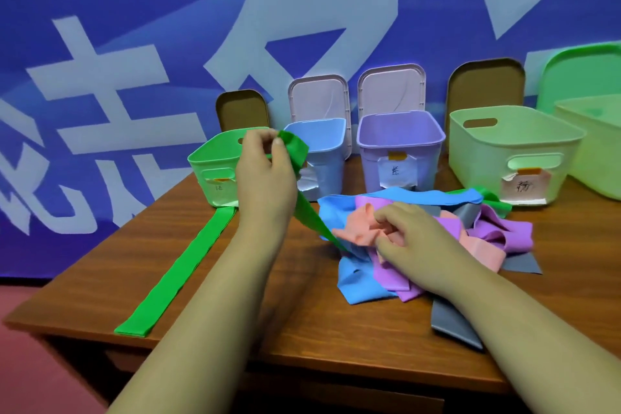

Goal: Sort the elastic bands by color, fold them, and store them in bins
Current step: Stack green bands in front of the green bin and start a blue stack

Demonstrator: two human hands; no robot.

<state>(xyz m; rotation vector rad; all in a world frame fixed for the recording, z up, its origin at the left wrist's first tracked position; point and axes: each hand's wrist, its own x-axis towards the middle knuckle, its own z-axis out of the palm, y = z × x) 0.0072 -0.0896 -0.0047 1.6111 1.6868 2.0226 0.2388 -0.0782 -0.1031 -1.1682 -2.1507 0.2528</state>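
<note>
My left hand (265, 175) is raised in front of the green bin (215, 158) and pinches the end of a green band (297, 148), which runs down into the pile. My right hand (410, 235) rests on the mixed pile of bands (376, 282), its fingers closed on a pink band (356, 225). The pile holds blue, purple, pink and grey bands. Several green bands (174, 276) lie flat in a long stack on the table's left side, running from the green bin toward the front edge.
Behind the pile stand a blue bin (331, 138), a purple bin (400, 144) and a pale green bin (510, 151), each with a paper label. A larger pale bin (598, 151) sits at far right. Lids lean on the blue wall. The wooden table (268, 312) ends close in front.
</note>
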